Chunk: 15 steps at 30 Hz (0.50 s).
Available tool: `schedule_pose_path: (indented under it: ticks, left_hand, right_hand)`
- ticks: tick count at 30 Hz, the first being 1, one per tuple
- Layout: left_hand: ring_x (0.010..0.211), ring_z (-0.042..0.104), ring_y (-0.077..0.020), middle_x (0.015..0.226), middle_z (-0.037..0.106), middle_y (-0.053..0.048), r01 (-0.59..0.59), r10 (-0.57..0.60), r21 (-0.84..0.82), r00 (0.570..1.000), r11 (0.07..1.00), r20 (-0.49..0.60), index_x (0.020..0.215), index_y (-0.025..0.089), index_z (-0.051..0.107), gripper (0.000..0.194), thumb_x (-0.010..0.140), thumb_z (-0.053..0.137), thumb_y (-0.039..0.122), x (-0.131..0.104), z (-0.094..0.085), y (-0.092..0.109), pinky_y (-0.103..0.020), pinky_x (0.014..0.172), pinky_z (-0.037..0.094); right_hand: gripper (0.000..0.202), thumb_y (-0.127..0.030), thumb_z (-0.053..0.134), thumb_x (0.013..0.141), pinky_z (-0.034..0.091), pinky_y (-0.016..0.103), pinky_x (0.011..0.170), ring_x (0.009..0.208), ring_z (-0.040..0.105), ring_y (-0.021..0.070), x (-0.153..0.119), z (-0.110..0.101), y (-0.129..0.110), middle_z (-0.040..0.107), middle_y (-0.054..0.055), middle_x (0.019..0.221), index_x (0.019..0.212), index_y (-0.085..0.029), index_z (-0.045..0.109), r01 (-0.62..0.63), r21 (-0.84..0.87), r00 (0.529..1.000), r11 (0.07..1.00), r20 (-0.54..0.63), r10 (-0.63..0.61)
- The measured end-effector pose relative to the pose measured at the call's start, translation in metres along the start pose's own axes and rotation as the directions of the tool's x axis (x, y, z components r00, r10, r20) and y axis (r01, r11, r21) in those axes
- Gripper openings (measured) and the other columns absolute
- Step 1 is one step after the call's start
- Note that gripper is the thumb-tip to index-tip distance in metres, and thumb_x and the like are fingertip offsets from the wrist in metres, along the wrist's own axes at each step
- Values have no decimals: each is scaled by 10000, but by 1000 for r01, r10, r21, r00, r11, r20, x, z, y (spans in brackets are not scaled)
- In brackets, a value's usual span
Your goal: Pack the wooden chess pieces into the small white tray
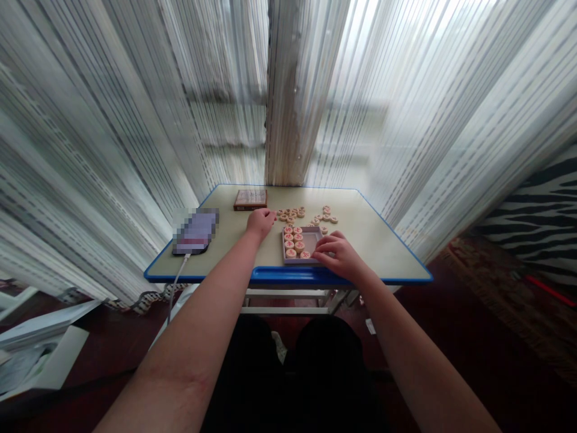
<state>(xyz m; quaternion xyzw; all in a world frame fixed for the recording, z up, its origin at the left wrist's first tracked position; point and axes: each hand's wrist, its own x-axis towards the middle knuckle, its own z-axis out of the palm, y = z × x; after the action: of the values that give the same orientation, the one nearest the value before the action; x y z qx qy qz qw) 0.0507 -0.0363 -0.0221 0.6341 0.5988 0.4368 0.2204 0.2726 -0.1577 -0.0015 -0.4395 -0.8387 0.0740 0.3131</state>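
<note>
A shallow light purple box (pixel 296 261) sits near the table's front edge. Two columns of round wooden Chinese chess pieces (pixel 291 245) with red characters fill its left part. My right hand (pixel 339 255) reaches over the box's right side, fingers bent and tips close together beside the front piece of the second column. Whatever those fingertips hold is hidden. To the left, my left hand (pixel 261 222) is closed just above the table, close to loose chess pieces (pixel 292 213); anything in it cannot be made out. More loose pieces (pixel 326 216) lie behind the box on the right.
A brown box lid (pixel 250 199) with a printed top lies at the back left. A phone (pixel 196 231) with a white cable (pixel 179 270) rests at the table's left edge. The table (pixel 360 210) has a blue rim, with curtains (pixel 234 90) behind it.
</note>
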Motion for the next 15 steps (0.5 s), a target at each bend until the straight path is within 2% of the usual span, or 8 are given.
schedule_pose_path:
  ticks: [9,13,15]
  left_hand:
    - [549,513,-133,549,596,-16,-9,8,17,1000,1000,11,617,151,643,312,766,478,370,1,1,-1,-252,545,345]
    - [556,515,-135,557,598,-20,-19,19,23,1000,1000,11,610,151,642,316,765,475,368,3,2,-2,-253,551,344]
    - [552,508,-136,556,594,-20,-27,27,28,1000,999,7,612,152,641,317,764,475,376,3,2,-2,-255,545,338]
  right_hand:
    - [300,-349,525,853,360,388,825,781,471,184,0,-1,1,674,43,843,665,-232,727,66,-14,996,998,65,-65]
    - [279,-358,542,843,366,389,821,809,442,197,-1,0,1,662,46,863,682,-242,738,75,-37,996,997,47,-73]
    - [255,-367,551,836,378,390,827,828,447,205,-2,0,2,656,56,865,727,-243,746,58,-30,998,998,-7,-58]
